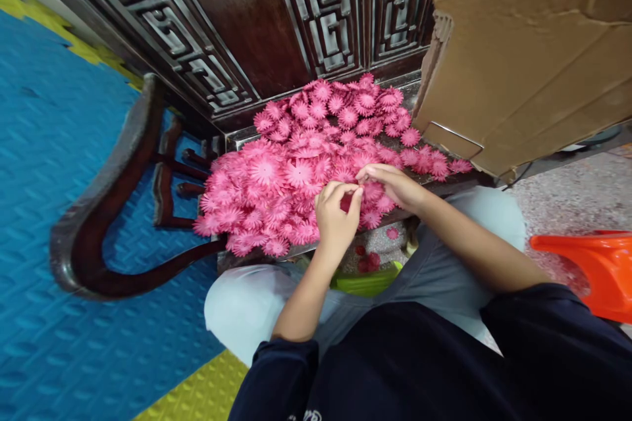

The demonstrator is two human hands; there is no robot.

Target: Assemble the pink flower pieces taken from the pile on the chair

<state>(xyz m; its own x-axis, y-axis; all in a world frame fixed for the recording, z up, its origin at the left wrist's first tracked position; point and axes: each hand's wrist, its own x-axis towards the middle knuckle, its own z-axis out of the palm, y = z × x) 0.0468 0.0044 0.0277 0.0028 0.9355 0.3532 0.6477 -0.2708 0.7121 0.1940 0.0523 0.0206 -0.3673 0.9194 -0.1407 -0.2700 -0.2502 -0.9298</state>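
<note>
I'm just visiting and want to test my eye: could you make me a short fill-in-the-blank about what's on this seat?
1. The pile of paper flowers is ____ in colour.
2. The flowers lie on a dark ____ chair.
3. The left hand and right hand meet at the pile's ____ edge.
4. The stool on the right is ____.

Missing words: pink; wooden; near; orange

Glossy carved wood chair [99, 223]; matt cardboard [533, 59]

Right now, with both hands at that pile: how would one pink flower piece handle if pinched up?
A pink flower piece looks thin and flat with fringed petals, so probably light and floppy. They lie overlapped on the wooden seat, so neighbours may drag along. Unlikely to roll.
</note>
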